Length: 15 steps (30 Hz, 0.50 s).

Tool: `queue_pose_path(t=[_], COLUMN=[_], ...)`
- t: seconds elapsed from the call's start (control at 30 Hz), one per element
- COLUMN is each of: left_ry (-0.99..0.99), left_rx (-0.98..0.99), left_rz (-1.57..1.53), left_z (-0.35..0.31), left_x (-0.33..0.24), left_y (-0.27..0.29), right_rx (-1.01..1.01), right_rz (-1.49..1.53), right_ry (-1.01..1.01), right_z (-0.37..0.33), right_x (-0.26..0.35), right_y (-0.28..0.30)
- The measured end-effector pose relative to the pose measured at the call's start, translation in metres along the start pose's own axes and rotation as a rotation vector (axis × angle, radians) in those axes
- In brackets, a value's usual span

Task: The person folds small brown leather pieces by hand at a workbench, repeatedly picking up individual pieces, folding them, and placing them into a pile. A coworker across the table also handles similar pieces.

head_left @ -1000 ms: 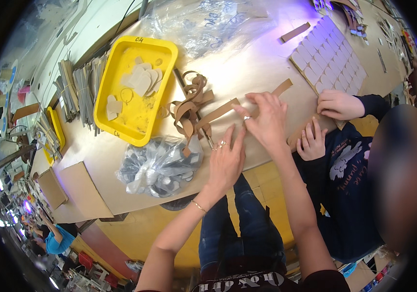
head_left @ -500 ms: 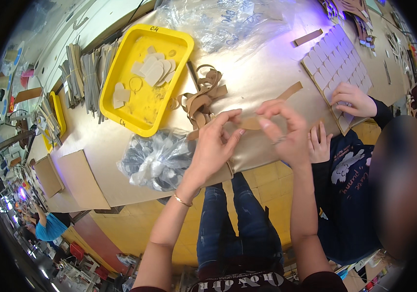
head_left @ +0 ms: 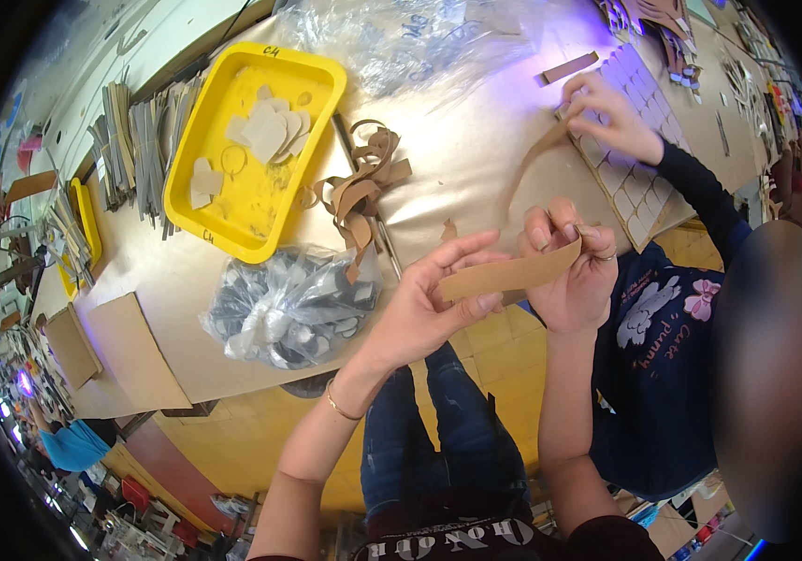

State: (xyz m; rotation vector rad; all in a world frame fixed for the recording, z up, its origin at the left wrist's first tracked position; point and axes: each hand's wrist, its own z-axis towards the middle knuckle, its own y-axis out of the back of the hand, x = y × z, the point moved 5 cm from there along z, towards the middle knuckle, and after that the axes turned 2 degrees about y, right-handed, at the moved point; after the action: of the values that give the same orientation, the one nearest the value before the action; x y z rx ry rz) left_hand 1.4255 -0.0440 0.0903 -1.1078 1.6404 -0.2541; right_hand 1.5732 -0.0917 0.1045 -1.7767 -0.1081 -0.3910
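Note:
A flat tan strip [head_left: 513,273], looking like leather, is stretched between my two hands above the table's front edge. My left hand [head_left: 429,304] pinches one end between thumb and fingers. My right hand [head_left: 574,276] grips the other end, its fingers curled and the strip's end turned up near the fingertips. Left of my hands lies a tangled pile of brown strips [head_left: 359,192] beside a dark rod. A knotted clear plastic bag [head_left: 293,309] of dark and pale pieces sits near my left wrist.
A yellow tray [head_left: 184,196] holds pale rounded pieces. Bundles of grey strips [head_left: 130,140] lie beyond it. At right, a co-worker's hand [head_left: 611,122] lifts a brown strip [head_left: 534,154] over a board of pale pieces [head_left: 639,192]. Clear plastic sheeting [head_left: 401,47] covers the far side.
My hands have come lower, turning the strip's broad face toward me. The co-worker's hand has risen from the board with a brown strip that was lying on the table.

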Motion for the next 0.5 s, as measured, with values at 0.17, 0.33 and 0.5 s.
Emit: queue_pose_path(t=[0.17, 0.33, 0.5], left_ry=[-0.107, -0.085, -0.191], left_rx=[-0.122, -0.301, -0.435], left_rz=[-0.055, -0.013, 0.030], left_z=[-0.020, -0.027, -0.035], left_x=[-0.005, -0.006, -0.017], left_y=[0.003, 0.014, 0.023], right_rx=[-0.021, -0.185, -0.382], right_rz=[0.049, -0.197, -0.744], right_ry=[0.012, 0.022, 0.167], right_z=[0.000, -0.002, -0.004], right_x=[-0.002, 0.000, 0.017], right_y=[0.007, 0.008, 0.004])
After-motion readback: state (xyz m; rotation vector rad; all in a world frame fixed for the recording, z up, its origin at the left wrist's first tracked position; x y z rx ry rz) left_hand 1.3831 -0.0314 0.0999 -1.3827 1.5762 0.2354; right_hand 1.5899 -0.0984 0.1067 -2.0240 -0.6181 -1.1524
